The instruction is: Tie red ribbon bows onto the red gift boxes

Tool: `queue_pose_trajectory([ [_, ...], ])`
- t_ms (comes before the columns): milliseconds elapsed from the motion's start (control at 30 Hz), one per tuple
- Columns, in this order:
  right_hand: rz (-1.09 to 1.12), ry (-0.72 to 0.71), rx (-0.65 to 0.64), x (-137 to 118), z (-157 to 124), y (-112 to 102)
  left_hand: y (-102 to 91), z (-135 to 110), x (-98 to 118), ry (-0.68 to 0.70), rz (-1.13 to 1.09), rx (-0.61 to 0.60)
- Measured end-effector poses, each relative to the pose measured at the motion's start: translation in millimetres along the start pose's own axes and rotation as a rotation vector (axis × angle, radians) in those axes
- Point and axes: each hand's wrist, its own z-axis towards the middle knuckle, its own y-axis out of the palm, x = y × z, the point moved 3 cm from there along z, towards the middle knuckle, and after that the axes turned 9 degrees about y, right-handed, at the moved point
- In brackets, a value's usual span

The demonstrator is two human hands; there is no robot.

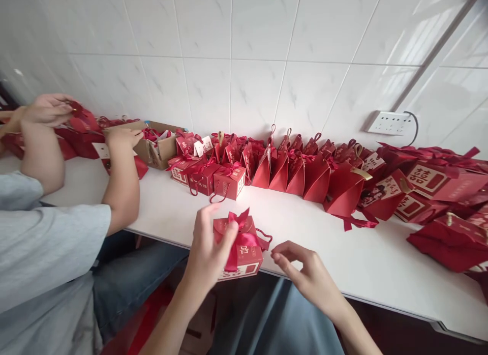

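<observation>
A small red gift box (pixel 244 253) with a red ribbon bow sits at the near edge of the white table (pixel 343 253). My left hand (pixel 209 248) is on the box's left side, its fingers closed on the ribbon at the top. My right hand (pixel 305 271) hovers just right of the box, fingers loosely curled and apart, holding nothing.
A row of red cube boxes (pixel 213 177) and red triangular bags (pixel 305 174) lines the tiled wall. A pile of flat red packaging (pixel 438 192) lies at the right. A cardboard box (pixel 158 144) stands at the left, where another person's hands (pixel 122 136) handle red items. A wall socket (pixel 389 123) is at upper right.
</observation>
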Motion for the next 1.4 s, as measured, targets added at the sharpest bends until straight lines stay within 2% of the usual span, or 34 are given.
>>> queue_pose_trajectory([
  [67,-0.03,0.003,0.082,0.7,4.7,-4.2,-2.4,-21.8,11.7,0.061,0.057,-0.03],
  [167,-0.016,-0.058,0.081,-3.7,14.5,-2.2,4.8,-37.2,12.2,0.161,0.092,-0.004],
  [233,-0.015,-0.122,0.037,-10.2,18.6,3.7,12.9,-31.6,0.9,0.2,0.053,-0.02],
  [333,-0.055,-0.143,0.012,-18.4,16.2,10.9,17.6,-9.0,-23.2,0.215,-0.037,-0.105],
  [367,-0.072,-0.132,-0.009,-19.6,13.3,12.4,14.1,-0.6,-30.8,0.198,-0.027,-0.081],
  [433,-0.068,-0.1,-0.109,-19.1,7.2,14.2,-0.1,13.1,-41.9,0.126,0.051,0.076],
  [500,0.0,-0.056,-0.204,-15.1,5.9,12.1,-15.5,20.8,-44.1,0.067,0.123,0.232],
  [533,0.04,-0.033,-0.191,-12.2,8.8,8.4,-20.2,23.6,-41.6,0.073,0.132,0.249],
  [600,0.092,0.005,-0.042,-6.3,22.0,-2.5,-21.9,29.4,-31.6,0.161,0.106,0.157],
  [667,0.12,0.028,0.124,-2.3,40.6,-11.4,-16.1,36.4,-20.9,0.272,0.052,-0.01],
  [700,0.139,0.042,0.15,-1.7,50.6,-12.6,-12.1,40.4,-17.3,0.306,0.023,-0.091],
  [833,0.268,0.118,0.013,-8.4,80.3,-1.3,2.1,57.0,-15.6,0.323,-0.053,-0.347],
  [967,0.273,0.086,-0.06,-21.8,83.2,8.6,7.4,64.5,-19.4,0.347,-0.051,-0.539],
  [1200,0.235,0.053,-0.108,-29.5,62.8,10.4,11.1,60.8,-16.5,0.412,0.017,-0.698],
  [1400,0.243,0.053,-0.129,-30.2,47.3,17.8,16.8,53.4,-13.5,0.377,0.008,-0.617],
])
